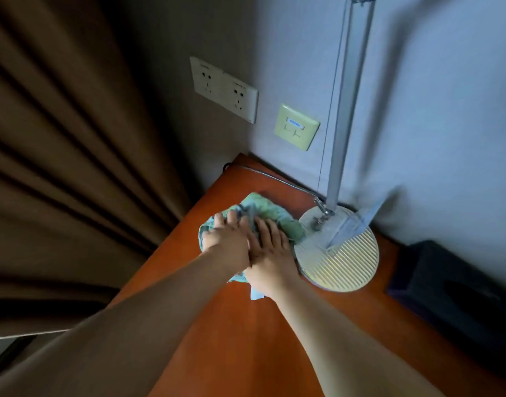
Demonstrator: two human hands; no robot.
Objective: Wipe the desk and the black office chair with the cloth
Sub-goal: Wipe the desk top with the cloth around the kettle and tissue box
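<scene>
Both hands — L hand (227,242) & R hand (267,253) — flat on cloth (277,216).

A: Cloth (263,209): pale green, crumpled, lying flat on desk (237,325) near its far corner, just beside a round lamp base.
B: Desk state?
A: Reddish-brown wood top, smooth; cloth bunched in folds, one light-blue edge poking out toward the near side. Office chair not in view.
</scene>
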